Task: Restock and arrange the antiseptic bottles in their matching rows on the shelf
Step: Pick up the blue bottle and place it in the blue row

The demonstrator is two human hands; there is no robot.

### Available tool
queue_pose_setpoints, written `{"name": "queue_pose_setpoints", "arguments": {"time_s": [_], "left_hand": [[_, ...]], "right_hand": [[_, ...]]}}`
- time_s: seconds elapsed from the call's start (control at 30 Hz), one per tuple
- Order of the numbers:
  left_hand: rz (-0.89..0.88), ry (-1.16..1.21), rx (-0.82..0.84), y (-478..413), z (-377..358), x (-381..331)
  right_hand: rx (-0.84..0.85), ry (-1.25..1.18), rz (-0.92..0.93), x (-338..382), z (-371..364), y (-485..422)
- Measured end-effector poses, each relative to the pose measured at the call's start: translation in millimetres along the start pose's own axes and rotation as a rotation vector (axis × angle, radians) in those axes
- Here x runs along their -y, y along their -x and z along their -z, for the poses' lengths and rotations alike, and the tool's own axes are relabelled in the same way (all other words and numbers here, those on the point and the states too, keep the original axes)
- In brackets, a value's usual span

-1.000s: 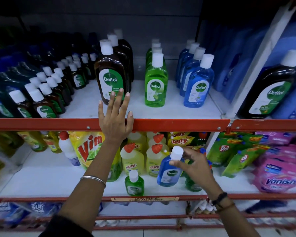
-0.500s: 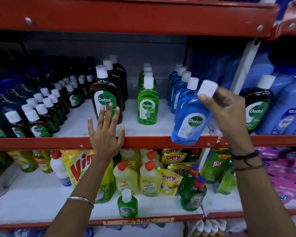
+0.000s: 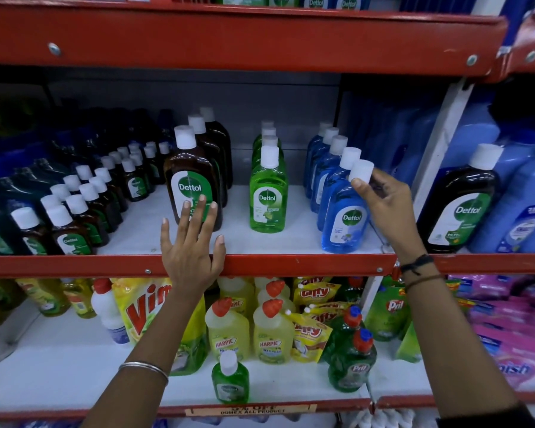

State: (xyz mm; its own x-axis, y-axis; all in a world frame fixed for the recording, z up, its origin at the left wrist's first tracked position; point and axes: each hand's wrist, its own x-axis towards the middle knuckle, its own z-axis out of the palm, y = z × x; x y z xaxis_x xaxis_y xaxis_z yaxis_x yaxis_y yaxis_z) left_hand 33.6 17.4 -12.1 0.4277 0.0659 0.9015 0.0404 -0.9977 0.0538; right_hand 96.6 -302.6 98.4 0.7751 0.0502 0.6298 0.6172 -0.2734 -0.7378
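Observation:
A blue Dettol bottle [image 3: 344,220] stands at the front of the blue row [image 3: 325,159] on the middle shelf [image 3: 291,264]. My right hand [image 3: 383,208] grips its white cap and neck. To the left run a green Dettol row [image 3: 268,193] and a row of large brown Dettol bottles [image 3: 195,180]. My left hand [image 3: 192,245] rests flat and open on the shelf's red front edge, fingertips touching the front brown bottle. One small green Dettol bottle [image 3: 230,378] stands alone on the lower shelf.
Small brown Dettol bottles [image 3: 74,217] fill the left of the middle shelf. A large brown Dettol bottle [image 3: 460,205] stands among blue bottles in the right bay, behind a white upright [image 3: 439,156]. Harpic, Vim, Giffy and Pril products crowd the lower shelf. A red shelf beam [image 3: 229,38] hangs overhead.
My right hand lifted the blue bottle from the lower shelf up to the middle shelf and set it at the front of the blue row. My left hand stayed on the shelf edge.

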Motion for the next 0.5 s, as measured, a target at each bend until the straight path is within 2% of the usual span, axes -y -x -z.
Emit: {"name": "queue_pose_setpoints", "arguments": {"time_s": [0.3,0.4,0.5], "left_hand": [[0.006,-0.002,0.016,-1,5,-1],[-0.033,0.013,0.046,0,7,1],[-0.030,0.020,0.061,6,10,12]], "right_hand": [[-0.028,0.217,0.004,6,-2,16],[-0.107,0.251,0.066,18,-10,45],[-0.047,0.222,0.094,29,-30,90]]}}
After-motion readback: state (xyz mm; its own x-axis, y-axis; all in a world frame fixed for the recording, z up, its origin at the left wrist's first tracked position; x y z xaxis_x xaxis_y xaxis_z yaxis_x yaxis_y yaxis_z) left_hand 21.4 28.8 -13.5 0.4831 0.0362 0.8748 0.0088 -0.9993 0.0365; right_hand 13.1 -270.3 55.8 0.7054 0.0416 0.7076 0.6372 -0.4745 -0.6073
